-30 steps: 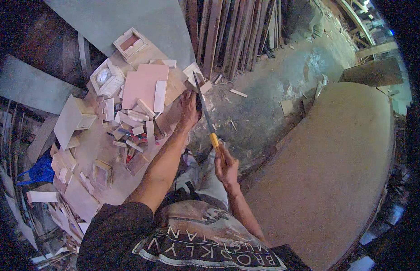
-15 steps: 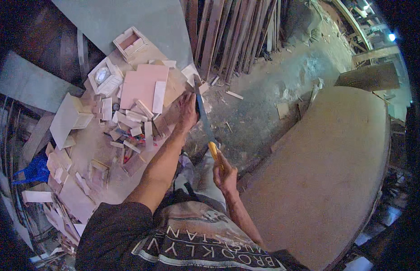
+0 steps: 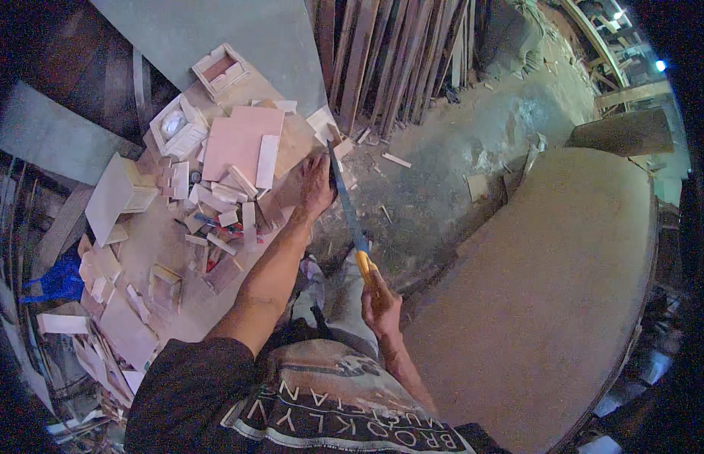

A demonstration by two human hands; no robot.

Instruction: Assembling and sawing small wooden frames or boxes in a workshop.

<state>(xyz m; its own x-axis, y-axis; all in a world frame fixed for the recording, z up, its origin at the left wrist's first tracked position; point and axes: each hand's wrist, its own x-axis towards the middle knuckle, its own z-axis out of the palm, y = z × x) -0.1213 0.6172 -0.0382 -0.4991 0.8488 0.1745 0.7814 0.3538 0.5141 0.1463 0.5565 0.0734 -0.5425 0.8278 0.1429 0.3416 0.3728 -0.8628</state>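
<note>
— Starting with the biggest piece: I see a thin pale board (image 3: 287, 163) lying flat on the workbench (image 3: 151, 242), its near edge at the bench edge. It looks light but stiff, probably plywood, so I judge it will chatter unless pinned close to the cut

— And the hands?

— My left hand (image 3: 315, 185) lies spread over the board's edge, fingers flat and pressing, holding nothing. That is the right place to hold it, just beside the blade

— The tool?

— A hand saw (image 3: 346, 200), narrow steel blade, springy and sharp, running up from its yellow handle (image 3: 365, 266) to the board. My right hand (image 3: 380, 303) is wrapped tight round that handle, the only safe grip

— Smaller things?

— Little offcuts (image 3: 216, 200) scattered beside the board, light and loose
</note>
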